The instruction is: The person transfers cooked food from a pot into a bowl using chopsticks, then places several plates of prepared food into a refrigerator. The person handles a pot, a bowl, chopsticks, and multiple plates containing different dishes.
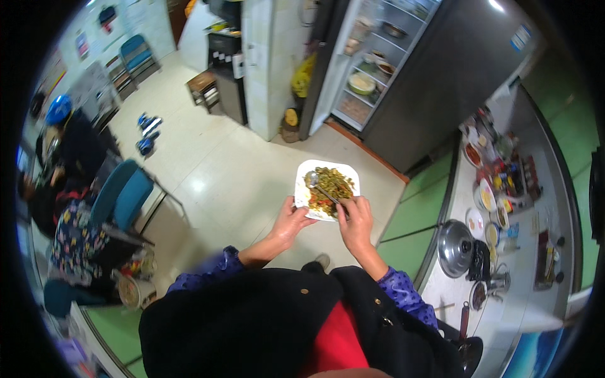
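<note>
A white squarish plate [302, 176] of chopped green food with red bits is held out over the floor, in front of my body. My left hand [289, 224] grips its near left edge, the thumb on the rim. At the near right corner, my right hand [357, 221] has its fingers on the handle of a metal spoon [326, 193], whose bowl lies on the food. How far this hand also supports the plate cannot be told.
Ahead, a refrigerator [406, 85] has its door open on filled shelves. A counter [437, 283] with a pot lid [455, 248], bowls and bottles runs along the right. People sit at the left near a blue folding chair [134, 201]; a waste bin [134, 292] stands near them.
</note>
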Available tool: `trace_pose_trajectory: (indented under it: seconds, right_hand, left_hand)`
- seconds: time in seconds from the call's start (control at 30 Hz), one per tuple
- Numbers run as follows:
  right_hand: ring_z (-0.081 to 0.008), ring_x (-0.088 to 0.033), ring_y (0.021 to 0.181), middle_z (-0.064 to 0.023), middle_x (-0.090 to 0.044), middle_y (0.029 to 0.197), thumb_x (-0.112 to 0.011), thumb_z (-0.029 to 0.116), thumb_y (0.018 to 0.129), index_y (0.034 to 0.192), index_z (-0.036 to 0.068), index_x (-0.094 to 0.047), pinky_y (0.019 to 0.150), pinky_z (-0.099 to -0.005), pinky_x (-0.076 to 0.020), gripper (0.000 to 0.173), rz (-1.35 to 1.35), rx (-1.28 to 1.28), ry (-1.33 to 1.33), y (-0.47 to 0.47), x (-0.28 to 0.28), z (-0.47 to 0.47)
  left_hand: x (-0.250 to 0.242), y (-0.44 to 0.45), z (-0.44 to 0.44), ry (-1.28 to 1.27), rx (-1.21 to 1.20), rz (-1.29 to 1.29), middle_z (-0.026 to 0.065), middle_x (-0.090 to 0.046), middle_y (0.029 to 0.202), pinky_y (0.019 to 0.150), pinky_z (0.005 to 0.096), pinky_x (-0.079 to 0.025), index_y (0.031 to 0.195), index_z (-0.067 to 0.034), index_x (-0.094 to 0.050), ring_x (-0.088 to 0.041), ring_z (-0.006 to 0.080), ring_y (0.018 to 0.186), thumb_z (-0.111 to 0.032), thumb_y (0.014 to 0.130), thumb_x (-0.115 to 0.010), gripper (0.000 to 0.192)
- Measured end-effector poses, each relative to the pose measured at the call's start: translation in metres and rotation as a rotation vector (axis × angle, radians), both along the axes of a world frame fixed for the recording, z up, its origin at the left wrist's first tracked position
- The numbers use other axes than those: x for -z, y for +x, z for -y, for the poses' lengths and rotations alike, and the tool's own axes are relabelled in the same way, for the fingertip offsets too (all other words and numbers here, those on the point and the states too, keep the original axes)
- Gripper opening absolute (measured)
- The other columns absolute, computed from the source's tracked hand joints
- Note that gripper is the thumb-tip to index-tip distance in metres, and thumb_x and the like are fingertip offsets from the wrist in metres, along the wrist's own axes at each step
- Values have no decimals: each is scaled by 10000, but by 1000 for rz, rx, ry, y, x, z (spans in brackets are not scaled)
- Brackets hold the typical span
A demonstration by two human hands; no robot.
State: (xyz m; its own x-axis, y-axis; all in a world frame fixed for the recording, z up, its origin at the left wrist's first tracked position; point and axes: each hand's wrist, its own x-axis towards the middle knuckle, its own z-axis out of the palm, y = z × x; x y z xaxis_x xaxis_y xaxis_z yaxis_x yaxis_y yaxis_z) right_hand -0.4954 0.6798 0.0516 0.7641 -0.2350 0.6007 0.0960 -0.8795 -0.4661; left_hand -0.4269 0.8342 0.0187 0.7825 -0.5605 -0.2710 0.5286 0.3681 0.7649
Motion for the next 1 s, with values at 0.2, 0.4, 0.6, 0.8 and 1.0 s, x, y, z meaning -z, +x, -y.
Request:
trace_pose_trajectory:
  seconds: [0.2, 0.4, 0.6, 0.8, 1.0]
  right_hand:
    - [-277, -517, 771, -115, -514, 829, -619, 11, 721, 883, 11, -590, 661, -357, -435, 165, 73, -28, -31, 40, -9, 100]
    - [-264, -522, 786, -123, -528, 870, -592, -2, 735, 923, 3, -586, 676, -338, -434, 188, 215, -24, -1, 65, -46, 215]
    - [-240, -534, 789, -122, -524, 901, -556, -42, 748, 948, 0, -586, 652, -315, -441, 206, 228, 68, 29, 86, -44, 297]
    - [-242, -543, 785, -116, -508, 936, -535, -66, 747, 950, -1, -582, 651, -313, -449, 218, 140, 126, 139, 125, -11, 347]
    - [-253, -546, 808, -134, -493, 965, -523, -58, 760, 952, -12, -578, 690, -319, -453, 205, 61, 196, 153, 194, 6, 410]
  left_hand:
    - [-1, 58, 98, -64, 79, 14, 174, -475, 1128, 876, 382, -466, 1129, 19, -313, -543, 271, 1008, -29, 843, -419, 310]
    - [-40, 116, 201, -80, 37, 13, 186, -509, 1057, 797, 319, -511, 1158, 37, -303, -592, 271, 891, 3, 829, -390, 342]
    - [-81, 192, 281, -146, 59, 167, 153, -532, 1008, 769, 309, -499, 1084, 22, -366, -585, 233, 825, -45, 836, -408, 260]
    - [-123, 287, 357, -158, 60, 275, 123, -543, 998, 801, 304, -476, 1052, -3, -411, -573, 191, 845, -111, 864, -417, 216]
    - [-136, 391, 431, -293, 77, 348, 157, -561, 966, 810, 315, -486, 1005, 27, -430, -583, 229, 862, -147, 862, -440, 225]
